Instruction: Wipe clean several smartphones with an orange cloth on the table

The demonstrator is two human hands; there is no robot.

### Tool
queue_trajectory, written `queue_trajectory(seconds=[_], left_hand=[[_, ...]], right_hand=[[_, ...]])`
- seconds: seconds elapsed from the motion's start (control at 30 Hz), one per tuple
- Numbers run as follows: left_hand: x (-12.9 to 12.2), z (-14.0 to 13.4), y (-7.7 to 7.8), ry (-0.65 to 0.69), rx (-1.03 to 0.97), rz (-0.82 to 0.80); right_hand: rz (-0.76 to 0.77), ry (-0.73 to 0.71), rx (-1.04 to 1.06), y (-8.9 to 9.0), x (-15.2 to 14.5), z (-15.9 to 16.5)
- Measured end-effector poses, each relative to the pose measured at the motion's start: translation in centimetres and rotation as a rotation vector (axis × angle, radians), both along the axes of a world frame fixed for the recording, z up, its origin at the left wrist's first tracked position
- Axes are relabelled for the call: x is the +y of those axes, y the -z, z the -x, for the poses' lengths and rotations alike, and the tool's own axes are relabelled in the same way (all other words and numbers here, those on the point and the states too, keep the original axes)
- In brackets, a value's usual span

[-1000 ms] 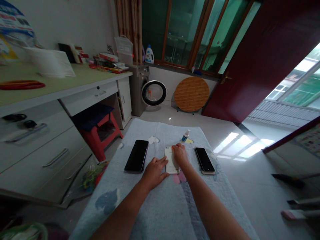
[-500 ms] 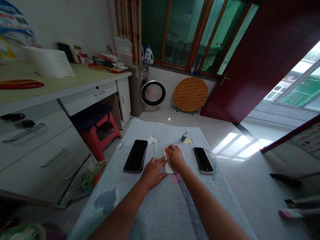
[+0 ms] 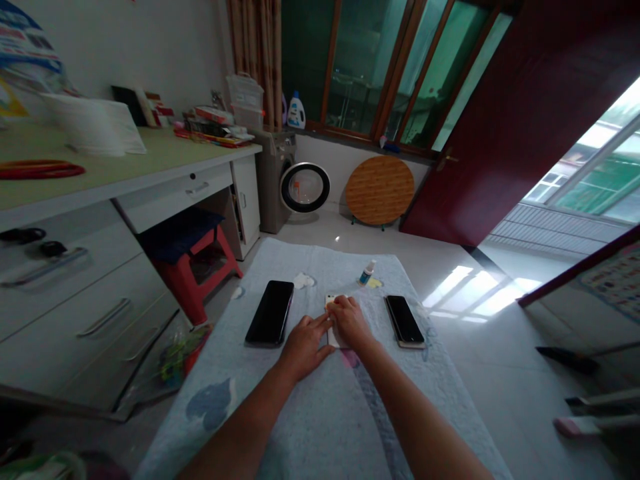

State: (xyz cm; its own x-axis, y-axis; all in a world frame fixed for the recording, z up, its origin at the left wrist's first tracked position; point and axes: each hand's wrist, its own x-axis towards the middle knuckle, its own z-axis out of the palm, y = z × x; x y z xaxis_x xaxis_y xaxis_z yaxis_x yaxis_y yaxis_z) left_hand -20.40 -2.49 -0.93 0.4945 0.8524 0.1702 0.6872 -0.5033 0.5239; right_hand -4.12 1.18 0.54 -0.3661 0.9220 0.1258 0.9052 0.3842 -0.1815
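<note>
1. Right hand: palm down over the white phone, fingers bent onto its upper part; whether they grip anything, I cannot tell.
2. Left hand: open, fingers reaching the phone's left edge, thumb lower.
3. Forearms converge from below.
4. White phone: on the cloth, between two black phones, bottle beyond.

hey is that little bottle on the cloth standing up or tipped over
Upright: the bottle stands base down on the cloth, its white top uppermost, beyond the right hand.
</note>
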Motion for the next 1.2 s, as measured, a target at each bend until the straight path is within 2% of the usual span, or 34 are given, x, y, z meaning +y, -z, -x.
queue_trajectory(seconds=[0.23,0.53,0.7,0.87,1.2], left_hand=[[-0.1,0.0,0.0,0.006,-0.003,-0.002],[0.0,0.1,0.1,-0.005,0.016,-0.005],[0.2,0.0,0.4,-0.024,0.011,0.014],[0.3,0.0,0.6,-0.029,0.023,0.023],[0.4,-0.1,0.8,-0.042,0.039,0.018]], right_hand=[[0.023,-0.066,0.06,0.4,-1.8,-0.6],[0.031,-0.171,-0.033,0.1,2.1,0.0],[0.037,-0.132,-0.048,-0.1,4.5,0.6],[0.049,-0.053,-0.089,-0.1,5.7,0.7],[0.028,0.034,-0.125,0.7,5.5,-2.3]])
